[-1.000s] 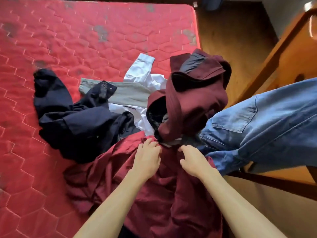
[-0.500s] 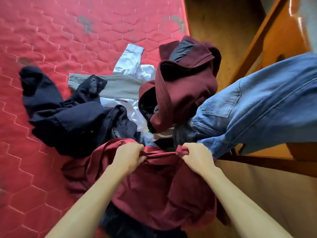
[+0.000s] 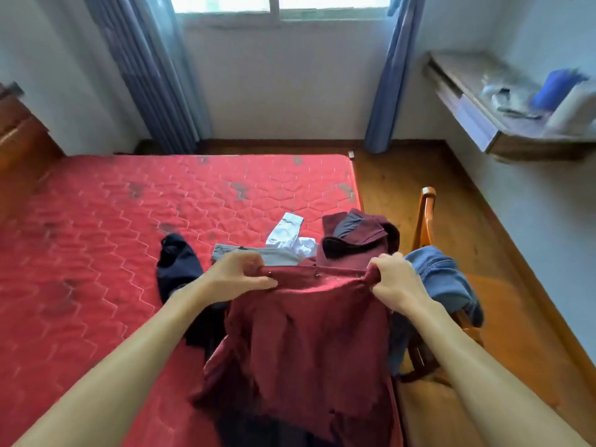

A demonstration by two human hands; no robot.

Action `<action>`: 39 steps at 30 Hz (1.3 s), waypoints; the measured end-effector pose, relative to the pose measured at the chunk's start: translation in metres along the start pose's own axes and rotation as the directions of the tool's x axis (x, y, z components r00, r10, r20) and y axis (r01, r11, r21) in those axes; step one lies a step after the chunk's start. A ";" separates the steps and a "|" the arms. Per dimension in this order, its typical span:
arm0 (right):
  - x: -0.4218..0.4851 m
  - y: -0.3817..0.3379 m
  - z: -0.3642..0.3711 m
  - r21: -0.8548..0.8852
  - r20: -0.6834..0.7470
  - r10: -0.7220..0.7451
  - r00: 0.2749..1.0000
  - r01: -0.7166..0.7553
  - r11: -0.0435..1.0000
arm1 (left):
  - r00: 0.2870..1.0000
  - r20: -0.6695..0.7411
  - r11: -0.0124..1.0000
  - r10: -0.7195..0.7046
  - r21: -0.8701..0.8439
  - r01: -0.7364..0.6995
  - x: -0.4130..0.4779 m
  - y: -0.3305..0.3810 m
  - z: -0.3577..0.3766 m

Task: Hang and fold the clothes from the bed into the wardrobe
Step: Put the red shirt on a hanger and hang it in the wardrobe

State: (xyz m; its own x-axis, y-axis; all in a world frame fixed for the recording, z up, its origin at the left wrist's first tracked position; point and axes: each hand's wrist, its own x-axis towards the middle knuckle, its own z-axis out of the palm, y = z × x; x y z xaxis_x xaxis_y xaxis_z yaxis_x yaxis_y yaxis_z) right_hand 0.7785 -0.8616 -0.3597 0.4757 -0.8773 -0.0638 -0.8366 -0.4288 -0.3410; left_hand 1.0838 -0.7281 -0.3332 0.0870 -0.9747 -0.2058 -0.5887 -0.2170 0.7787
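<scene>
here, in the head view, the left hand (image 3: 240, 274) and right hand (image 3: 392, 279) each pinch one end of the top edge of the maroon garment (image 3: 309, 333), which hangs over the near corner of the bed (image 3: 96, 253). its loose hem could snag the navy garment (image 3: 177, 266) beneath and drag it to the floor, and such a thin edge-grip may slip.

Left forearm (image 3: 129, 359), right forearm (image 3: 467, 359) — both bare, long, slender, left grip (image 3: 240, 275), right grip (image 3: 395, 282) — bare too
</scene>
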 end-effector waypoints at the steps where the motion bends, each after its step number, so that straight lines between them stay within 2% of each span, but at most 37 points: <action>1: -0.001 -0.008 -0.018 -0.017 -0.027 -0.016 1.000 0.016 1.000 | 1.000 -0.023 1.000 0.019 0.010 -0.019 -0.007 0.014 -0.014; 5: -0.004 -0.035 -0.085 -0.085 -0.138 -0.047 0.989 0.035 0.996 | 0.966 -0.211 0.987 0.150 0.083 -0.136 -0.028 0.075 -0.064; 7: -0.006 -0.047 -0.115 0.006 -0.042 -0.006 0.999 0.006 1.000 | 0.917 -0.308 0.965 0.256 0.137 -0.223 -0.038 0.111 -0.084; 8: -0.009 -0.055 -0.129 0.107 0.047 -0.012 0.999 0.007 0.994 | 0.893 -0.336 0.953 0.300 0.146 -0.265 -0.043 0.129 -0.092; 10: -0.017 -0.081 -0.154 0.327 0.150 -0.140 0.979 0.085 0.941 | 0.865 -0.352 0.934 0.357 0.139 -0.328 -0.051 0.164 -0.103; 11: -0.023 -0.098 -0.165 0.410 0.117 -0.224 0.967 0.158 0.898 | 0.853 -0.351 0.923 0.386 0.149 -0.356 -0.055 0.180 -0.106; 13: -0.032 -0.136 -0.185 0.529 -0.058 -0.352 0.934 0.328 0.783 | 0.832 -0.325 0.892 0.451 0.189 -0.410 -0.063 0.213 -0.107; 15: -0.033 -0.168 -0.202 0.581 -0.216 -0.416 0.883 0.459 0.672 | 0.801 -0.313 0.860 0.510 0.220 -0.462 -0.071 0.236 -0.107; 18: -0.039 -0.202 -0.227 0.554 -0.318 -0.443 0.839 0.543 0.631 | 0.727 -0.445 0.852 0.523 0.249 -0.460 -0.086 0.252 -0.112; 20: -0.044 -0.213 -0.240 0.550 -0.378 -0.447 0.811 0.585 0.596 | 0.699 -0.538 0.875 0.471 0.187 -0.446 -0.096 0.251 -0.116; 23: -0.056 -0.223 -0.258 0.604 -0.430 -0.380 0.819 0.574 0.553 | 0.802 -0.485 0.910 0.349 -0.030 -0.414 -0.105 0.232 -0.119; 24: -0.061 -0.226 -0.265 0.627 -0.438 -0.334 0.835 0.550 0.552 | 0.837 -0.437 0.917 0.329 -0.065 -0.394 -0.107 0.224 -0.116; 26: -0.068 -0.229 -0.277 0.634 -0.477 -0.274 0.835 0.543 0.551 | 0.855 -0.404 0.938 0.327 0.031 -0.344 -0.106 0.208 -0.105; 28: -0.071 -0.230 -0.287 0.614 -0.521 -0.250 0.816 0.561 0.555 | 0.837 -0.459 0.955 0.298 0.150 -0.258 -0.107 0.200 -0.091; 30: -0.073 -0.225 -0.296 0.588 -0.564 -0.209 0.799 0.567 0.577 | 0.817 -0.528 0.973 0.231 0.135 -0.188 -0.109 0.194 -0.082; 31: -0.074 -0.221 -0.300 0.580 -0.578 -0.181 0.795 0.557 0.595 | 0.817 -0.543 0.980 0.195 0.068 -0.189 -0.111 0.191 -0.081; 33: -0.078 -0.205 -0.305 0.525 -0.622 -0.139 0.771 0.542 0.656 | 0.846 -0.527 0.962 0.087 -0.177 -0.210 -0.113 0.185 -0.087; 36: -0.081 -0.166 -0.303 0.334 -0.671 -0.127 0.731 0.450 0.829 | 0.886 -0.462 0.888 -0.032 -0.419 -0.187 -0.123 0.189 -0.106; 37: -0.079 -0.152 -0.300 0.296 -0.644 -0.122 0.755 0.393 0.871 | 0.890 -0.454 0.876 -0.039 -0.443 -0.187 -0.128 0.194 -0.111; 39: -0.076 -0.132 -0.295 0.313 -0.486 -0.105 0.868 0.284 0.906 | 0.894 -0.448 0.862 -0.027 -0.463 -0.207 -0.133 0.207 -0.118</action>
State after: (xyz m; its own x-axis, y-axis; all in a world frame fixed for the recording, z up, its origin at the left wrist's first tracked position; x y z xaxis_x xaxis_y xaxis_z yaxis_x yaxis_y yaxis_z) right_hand 0.7726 -0.8014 -0.0333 0.3679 -0.8211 0.4364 -0.5380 -0.5708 -0.6203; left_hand 1.0454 -0.6497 -0.0743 0.4535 -0.8892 0.0608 -0.1530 -0.0104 0.9882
